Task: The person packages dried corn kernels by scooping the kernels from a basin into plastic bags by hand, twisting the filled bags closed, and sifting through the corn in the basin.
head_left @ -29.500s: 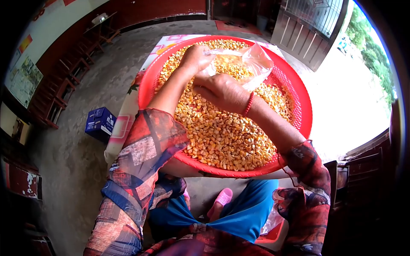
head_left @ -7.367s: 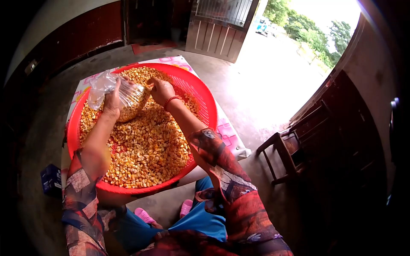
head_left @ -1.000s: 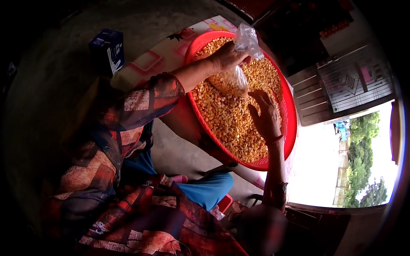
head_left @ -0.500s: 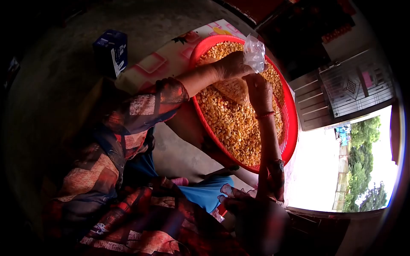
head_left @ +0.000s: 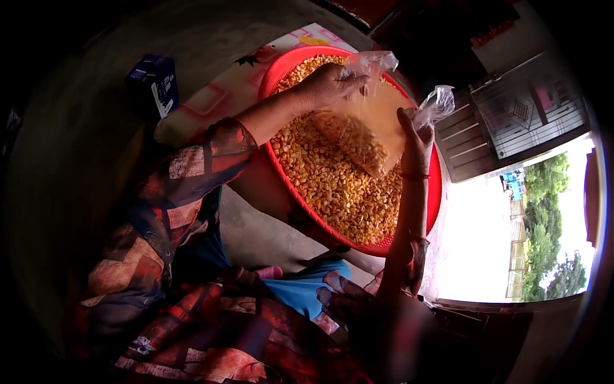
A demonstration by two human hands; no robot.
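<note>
Holds a clear plastic bag (head_left: pixel 384 121) stretched wide between both hands, directly over the red basket (head_left: pixel 437 198). Grips one gathered upper corner with the left hand (head_left: pixel 338 86), fingers curled nearly shut on the film, and the opposite corner with the right hand (head_left: pixel 417 130), closed around it with the thumb raised. Shows crumpled film poking out past the fingers on both sides. Sags below and between the two hands, weighted by bagged corn (head_left: pixel 362 144) in the lower part. Cannot tell, from this view, about contact between the bag's bottom and the loose kernels (head_left: pixel 332 195) spread across the basket.

Reaches in with the left forearm slanting up from the left, wrist near the rim. Extends the right forearm almost upright in the view, along the basket's right side, with a red bracelet (head_left: pixel 416 176) at the wrist. Rests, as for the basket, on a bench (head_left: pixel 214 99) under a patterned cover, with a dark blue box (head_left: pixel 153 86) beside it on the floor.
</note>
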